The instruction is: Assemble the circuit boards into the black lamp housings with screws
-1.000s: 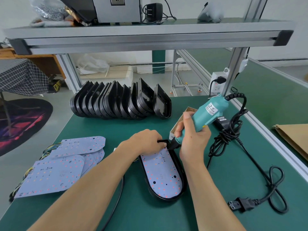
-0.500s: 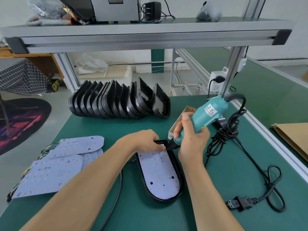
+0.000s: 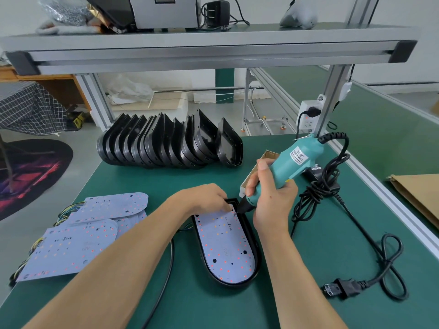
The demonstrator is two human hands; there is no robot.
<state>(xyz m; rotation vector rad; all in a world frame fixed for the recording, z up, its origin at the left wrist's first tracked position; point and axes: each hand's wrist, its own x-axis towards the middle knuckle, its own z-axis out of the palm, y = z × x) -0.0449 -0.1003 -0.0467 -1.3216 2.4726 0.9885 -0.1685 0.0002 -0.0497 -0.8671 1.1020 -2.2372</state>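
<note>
- My right hand (image 3: 270, 200) grips the teal electric screwdriver (image 3: 285, 167), fingers curled round its barrel; the tool tilts down to the left.
- The screwdriver's black tip meets the far right corner of the circuit board (image 3: 225, 248), at a small screw (image 3: 234, 213).
- My left hand (image 3: 204, 198) rests on the far end of the board, fingertips bent down beside the screw; whether they pinch it I cannot tell.
- The board lies inside 1 black lamp housing (image 3: 257, 252), flat on the green counter (image 3: 297, 281), directly before me.
- A loose pile of circuit boards (image 3: 78, 241) with coloured wires lies to the left on the counter, well apart from the housing.
- A row of empty black housings (image 3: 166, 143) stands on edge at the counter's far side.
- A small cardboard box (image 3: 263, 160) sits behind my right hand, partly hidden.
- The screwdriver's black cord (image 3: 316, 193) lies bundled to the right; its plug (image 3: 339, 287) lies loose on the counter.
- A white socket (image 3: 308, 115) is mounted on the frame post at far right.
</note>
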